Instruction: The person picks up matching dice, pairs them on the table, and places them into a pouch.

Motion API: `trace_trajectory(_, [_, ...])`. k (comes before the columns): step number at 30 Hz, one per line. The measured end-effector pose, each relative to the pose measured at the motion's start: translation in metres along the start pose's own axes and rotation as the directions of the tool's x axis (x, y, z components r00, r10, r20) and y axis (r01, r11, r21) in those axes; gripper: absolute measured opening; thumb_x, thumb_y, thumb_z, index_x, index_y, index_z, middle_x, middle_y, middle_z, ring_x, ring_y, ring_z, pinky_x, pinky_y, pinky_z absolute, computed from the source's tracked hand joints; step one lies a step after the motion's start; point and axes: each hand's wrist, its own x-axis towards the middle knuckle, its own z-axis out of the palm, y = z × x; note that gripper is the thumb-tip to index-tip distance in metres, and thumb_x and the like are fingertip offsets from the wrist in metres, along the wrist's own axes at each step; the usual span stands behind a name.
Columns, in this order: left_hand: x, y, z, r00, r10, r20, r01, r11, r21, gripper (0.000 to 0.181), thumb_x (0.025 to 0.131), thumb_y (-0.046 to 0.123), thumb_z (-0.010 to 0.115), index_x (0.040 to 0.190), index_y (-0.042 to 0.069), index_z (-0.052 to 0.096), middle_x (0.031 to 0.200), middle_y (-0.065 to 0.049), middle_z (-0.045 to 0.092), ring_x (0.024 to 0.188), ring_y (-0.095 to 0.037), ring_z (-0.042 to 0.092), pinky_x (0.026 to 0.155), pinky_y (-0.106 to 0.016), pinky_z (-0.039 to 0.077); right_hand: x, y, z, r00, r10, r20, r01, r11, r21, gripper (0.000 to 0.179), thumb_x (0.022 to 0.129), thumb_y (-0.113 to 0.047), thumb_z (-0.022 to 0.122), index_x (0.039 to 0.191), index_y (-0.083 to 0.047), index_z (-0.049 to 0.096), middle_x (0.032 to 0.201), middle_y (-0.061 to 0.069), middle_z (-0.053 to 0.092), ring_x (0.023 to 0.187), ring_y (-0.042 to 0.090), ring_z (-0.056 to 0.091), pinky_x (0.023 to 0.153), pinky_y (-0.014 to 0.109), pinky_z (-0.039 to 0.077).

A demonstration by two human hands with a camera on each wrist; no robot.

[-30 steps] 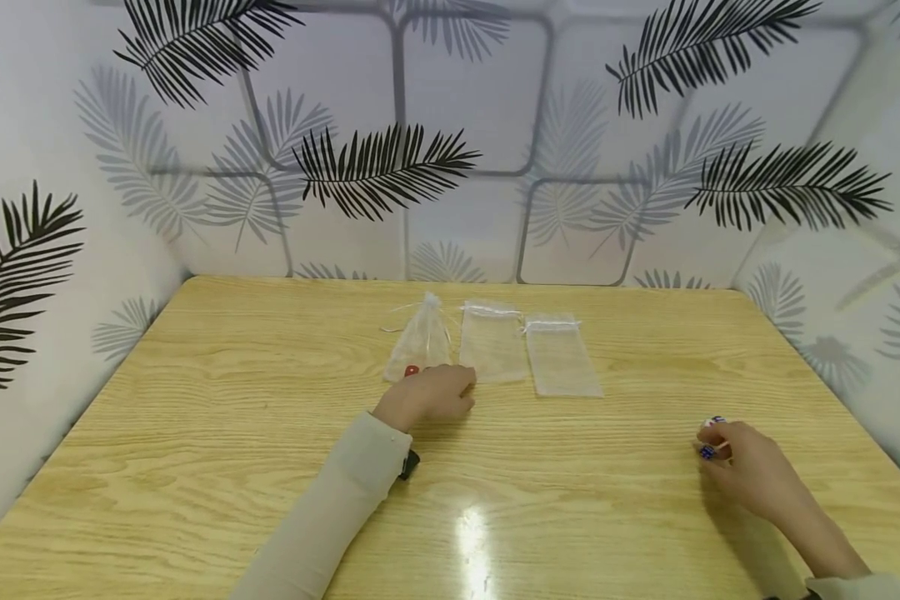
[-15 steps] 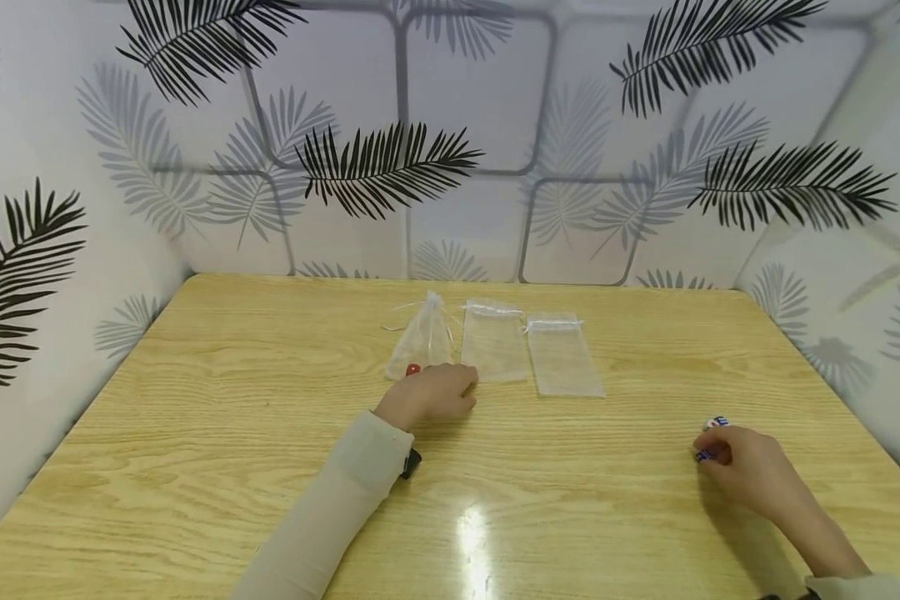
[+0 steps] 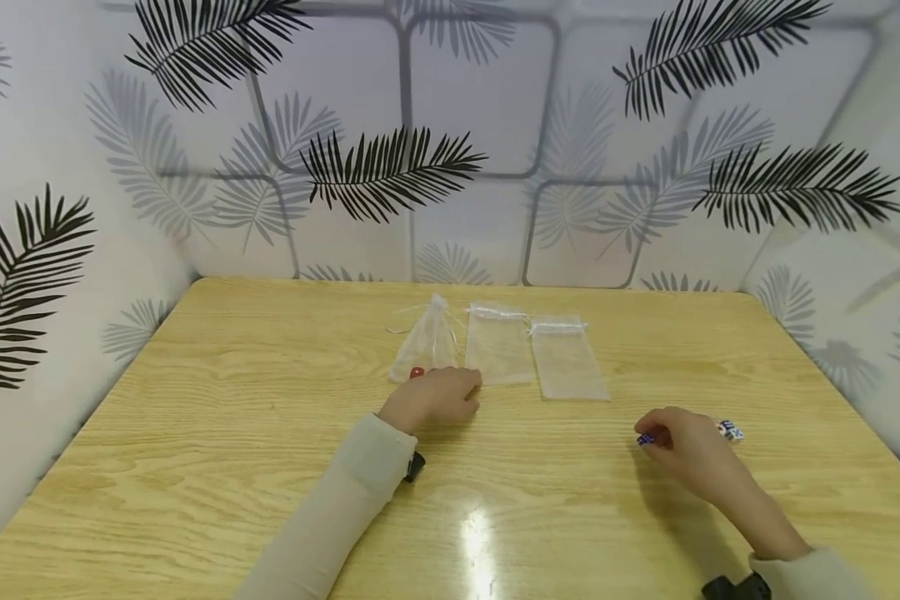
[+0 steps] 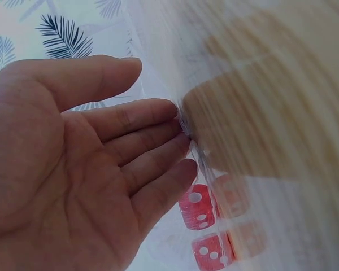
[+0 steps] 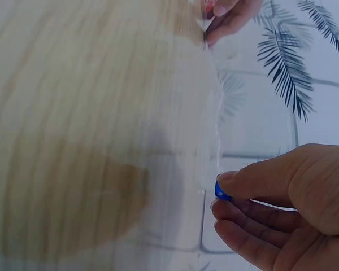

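My right hand (image 3: pixel 690 446) pinches a blue die (image 5: pixel 221 192) with pale pips between thumb and fingertips, close over the table at the right. White dice with blue markings (image 3: pixel 731 430) lie just beyond that hand. My left hand (image 3: pixel 441 395) has its fingers fairly straight, the fingertips at the table surface and the thumb held apart; nothing is in its palm (image 4: pixel 96 169). Right beside it are red dice (image 4: pixel 198 207) with white pips, one showing at the bottom of the cinched sheer white drawstring bag (image 3: pixel 425 342).
Two flat sheer drawstring bags, a middle one (image 3: pixel 498 346) and a right one (image 3: pixel 570 362), lie alongside the cinched bag. The wood-grain table (image 3: pixel 195 433) ends at a leaf-patterned backdrop (image 3: pixel 465 225). Both wrists wear black devices (image 3: pixel 415 467).
My right hand has moved left across the table with the blue die, away from the white dice, which now show behind it. The left hand has stayed in place.
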Motion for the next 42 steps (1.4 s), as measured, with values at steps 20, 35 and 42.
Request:
trace_trajectory(20, [0.000, -0.001, 0.001, 1.000, 0.003, -0.017, -0.003, 1.000, 0.000, 0.017, 0.098, 0.015, 0.047, 0.082, 0.011, 0.044, 0.069, 0.001, 0.035, 0.060, -0.013, 0.032, 0.056, -0.026, 0.027, 0.023, -0.068, 0.033, 0.982, -0.175, 0.073, 0.171, 0.984, 0.056, 0.013, 0.079, 0.004, 0.070, 0.090, -0.002, 0.069, 0.086, 0.004, 0.067, 0.073, 0.011, 0.060, 0.063, 0.022, 0.050])
trace_trajectory(35, [-0.001, -0.001, 0.000, 1.000, 0.012, -0.019, -0.012, 1.000, 0.009, 0.016, 0.098, 0.015, 0.047, 0.083, 0.011, 0.045, 0.069, 0.001, 0.036, 0.061, -0.014, 0.033, 0.057, -0.025, 0.027, 0.025, -0.070, 0.043, 0.966, -0.222, 0.134, 0.212, 0.973, 0.087, 0.013, 0.077, 0.006, 0.070, 0.084, -0.005, 0.069, 0.080, -0.001, 0.064, 0.069, 0.004, 0.051, 0.060, 0.018, 0.045])
trace_trajectory(42, [0.000, -0.001, 0.001, 1.000, 0.012, -0.016, -0.012, 1.000, 0.005, 0.016, 0.098, 0.015, 0.047, 0.083, 0.011, 0.045, 0.070, 0.001, 0.036, 0.061, -0.013, 0.033, 0.057, -0.025, 0.027, 0.025, -0.069, 0.043, 0.965, -0.219, 0.142, 0.208, 0.974, 0.086, 0.014, 0.076, 0.005, 0.071, 0.084, -0.006, 0.069, 0.080, -0.001, 0.065, 0.069, 0.004, 0.052, 0.060, 0.018, 0.046])
